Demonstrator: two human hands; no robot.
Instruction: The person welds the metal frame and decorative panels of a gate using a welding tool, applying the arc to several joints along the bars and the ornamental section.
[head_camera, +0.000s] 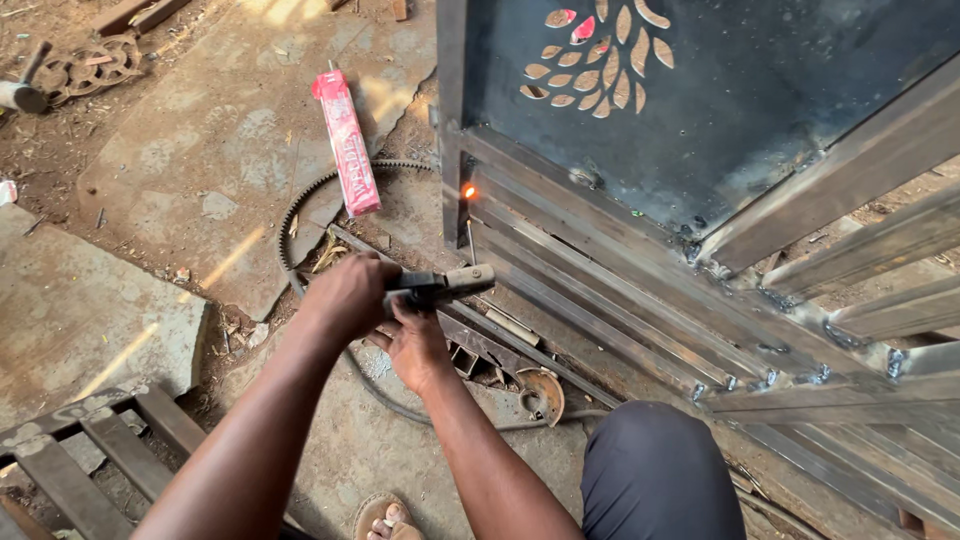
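I see the electrode holder (445, 284) just left of the frame's centre, lying nearly level with its nose pointing toward three o'clock, and a thin welding rod (469, 238) rising from it toward twelve o'clock, where its tip glows orange against the metal gate (760, 130). My left hand (348, 296) is shut tight round the holder's grip, fingers wrapped over the top so the tool juts out of the fist at its three o'clock side. My right hand (415, 340) sits just below, at six o'clock of the holder, fingers curled up and touching its underside; I cannot tell how firmly it grips. The gate fills the frame from twelve round to four o'clock, a dark sheet with leaf-shaped cutouts above slanting steel bars. At ten o'clock of the holder a pink box of rods (346, 141) lies on the concrete slab (215, 130), its lower end just beside a toothed ring gear (300, 215). A dark-trousered knee (655, 470) shows at five o'clock, and a slatted steel frame (85, 450) lies at eight o'clock.
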